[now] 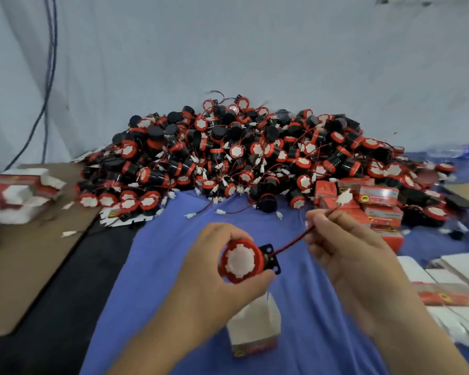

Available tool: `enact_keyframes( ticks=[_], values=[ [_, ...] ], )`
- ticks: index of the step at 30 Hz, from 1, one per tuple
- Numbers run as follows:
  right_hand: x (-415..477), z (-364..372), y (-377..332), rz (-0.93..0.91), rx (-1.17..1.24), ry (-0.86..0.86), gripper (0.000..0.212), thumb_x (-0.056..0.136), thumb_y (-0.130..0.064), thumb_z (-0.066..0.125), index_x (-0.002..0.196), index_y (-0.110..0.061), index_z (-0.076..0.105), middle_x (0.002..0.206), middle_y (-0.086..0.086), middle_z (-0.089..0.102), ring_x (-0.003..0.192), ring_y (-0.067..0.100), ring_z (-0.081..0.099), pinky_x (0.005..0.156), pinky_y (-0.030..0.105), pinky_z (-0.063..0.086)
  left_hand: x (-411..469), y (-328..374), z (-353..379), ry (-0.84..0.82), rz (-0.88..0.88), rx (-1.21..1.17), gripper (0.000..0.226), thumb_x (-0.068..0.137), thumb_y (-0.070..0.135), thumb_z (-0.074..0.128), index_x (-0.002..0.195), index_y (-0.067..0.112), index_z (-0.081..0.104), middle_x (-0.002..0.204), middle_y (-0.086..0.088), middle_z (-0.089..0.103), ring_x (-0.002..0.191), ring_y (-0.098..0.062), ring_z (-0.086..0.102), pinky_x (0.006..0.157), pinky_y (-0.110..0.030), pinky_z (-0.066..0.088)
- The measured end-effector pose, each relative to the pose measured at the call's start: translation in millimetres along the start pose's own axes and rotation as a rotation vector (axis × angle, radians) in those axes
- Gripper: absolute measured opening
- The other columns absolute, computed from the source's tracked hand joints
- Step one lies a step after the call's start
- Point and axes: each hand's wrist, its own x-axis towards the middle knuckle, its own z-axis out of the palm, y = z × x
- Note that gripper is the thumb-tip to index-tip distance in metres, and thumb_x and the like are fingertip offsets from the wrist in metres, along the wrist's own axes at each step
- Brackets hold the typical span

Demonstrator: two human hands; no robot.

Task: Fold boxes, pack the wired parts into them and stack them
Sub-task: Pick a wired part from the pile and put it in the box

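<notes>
- The left hand (211, 269) grips the wired part (243, 261), whose white face points toward the camera.
- The right hand (344, 247) pinches its wire (295, 241), which runs up-right.

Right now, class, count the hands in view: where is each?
2. The left hand grips the red-faced wired part above the open box; the right hand, to its right, pinches that part's wire. None seems hidden.

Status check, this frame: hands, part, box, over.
Left hand grips the red-capped part. Right hand pinches its wire, stretched straight. Box stands below the left hand, part not yet in. Nothing blocking.
</notes>
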Motion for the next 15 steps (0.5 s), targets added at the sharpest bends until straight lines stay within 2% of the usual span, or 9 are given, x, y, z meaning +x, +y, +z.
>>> enact_keyframes(
  ticks=[2,5,6,8,9,10,12,15],
  values=[
    [-8.1,0.7,3.3,-0.084,-0.175,0.018,0.024,0.098,-0.017,0.061,0.076,-0.015,0.068,0.07,0.003,0.063,0.065,0.01,0.062,0.062,0.018,0.054,-10.7,-7.6,5.0,-0.044,0.008,0.097,0.046,0.065,0.062,0.077,0.105,0.044,0.062,0.108,0.022,0.054,0.107,0.001,0.055,0.087,-0.018,0.049],
    [-12.8,6.4,15.9,-0.17,-0.495,0.04,0.011,0.099,-0.011,0.061,0.088,-0.011,0.058,0.078,0.01,0.067,0.064,0.013,0.068,0.06,0.024,0.058,-21.7,-23.3,16.3,-0.102,-0.003,0.249,0.053,0.073,0.057,0.079,0.119,0.041,0.057,0.111,0.024,0.049,0.108,0.003,0.049,0.093,-0.019,0.044],
    [-13.4,7.1,22.8,-0.17,-0.59,0.027,0.012,0.099,-0.011,0.061,0.09,-0.014,0.053,0.08,0.008,0.067,0.066,0.015,0.069,0.062,0.03,0.059,-24.8,-28.0,20.8,-0.104,-0.008,0.28,0.054,0.074,0.054,0.08,0.119,0.04,0.053,0.11,0.024,0.048,0.107,0.001,0.047,0.09,-0.017,0.043],
    [-13.7,6.8,36.5,-0.157,-0.739,-0.02,0.017,0.098,-0.013,0.062,0.088,-0.017,0.05,0.078,0.001,0.067,0.07,0.017,0.069,0.068,0.044,0.058,-30.7,-35.8,29.2,-0.096,0.005,0.346,0.048,0.075,0.05,0.08,0.106,0.037,0.046,0.103,0.021,0.048,0.1,-0.005,0.045,0.077,-0.016,0.038],
    [-13.3,6.0,42.3,-0.155,-0.794,-0.042,0.016,0.097,-0.013,0.063,0.086,-0.017,0.051,0.077,0.0,0.068,0.07,0.017,0.069,0.07,0.044,0.057,-32.8,-38.6,32.4,-0.101,0.044,0.428,0.044,0.076,0.05,0.078,0.099,0.034,0.045,0.099,0.018,0.049,0.097,-0.009,0.045,0.074,-0.019,0.036],
    [-13.2,4.7,47.7,-0.155,-0.85,-0.068,0.016,0.095,-0.012,0.062,0.084,-0.017,0.053,0.075,-0.002,0.068,0.069,0.015,0.068,0.07,0.041,0.057,-35.3,-42.0,35.2,-0.11,0.096,0.537,0.04,0.077,0.051,0.075,0.096,0.031,0.046,0.098,0.015,0.052,0.096,-0.013,0.048,0.073,-0.022,0.034],
    [-12.3,3.1,57.6,-0.158,-0.978,-0.122,0.017,0.093,-0.012,0.06,0.079,-0.018,0.052,0.07,-0.002,0.065,0.065,0.015,0.062,0.06,0.033,0.05,-41.4,-47.6,39.5,-0.126,0.198,0.69,0.036,0.078,0.053,0.072,0.096,0.028,0.053,0.099,0.012,0.058,0.095,-0.017,0.054,0.074,-0.028,0.033],
    [-11.4,2.8,70.9,-0.211,-1.186,-0.192,0.03,0.091,-0.011,0.055,0.067,-0.022,0.039,0.059,-0.003,0.049,0.055,0.015,0.041,0.049,0.025,0.032,-53.0,-54.4,45.3,-0.09,0.31,0.771,0.037,0.075,0.061,0.067,0.082,0.025,0.062,0.083,0.011,0.064,0.078,-0.016,0.063,0.06,-0.03,0.043]
  ],
)
